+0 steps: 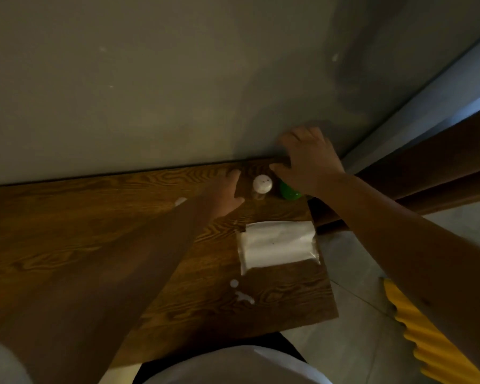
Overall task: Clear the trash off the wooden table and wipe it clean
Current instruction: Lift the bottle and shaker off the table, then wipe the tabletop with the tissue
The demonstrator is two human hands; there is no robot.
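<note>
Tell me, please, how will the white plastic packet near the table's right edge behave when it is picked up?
The white packet looks flat and soft, so it will probably sag. Its shiny wrapper may be slippery. It seems thin, therefore likely light, and unlikely to roll on the wooden table.

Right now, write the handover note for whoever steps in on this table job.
Left hand: open, flat over the table at the far edge, holding nothing, just left of the white-capped bottle.
Right hand: open, fingers spread, reaching at the far right corner above the green item; no grip on anything.
Tissue pack lies near the right edge. White spills sit nearer the front; a smaller smear lies by the left forearm.
Done: nothing clearly cleared.
Left: remove bottle, green item and pack, then wipe the spills.
</note>
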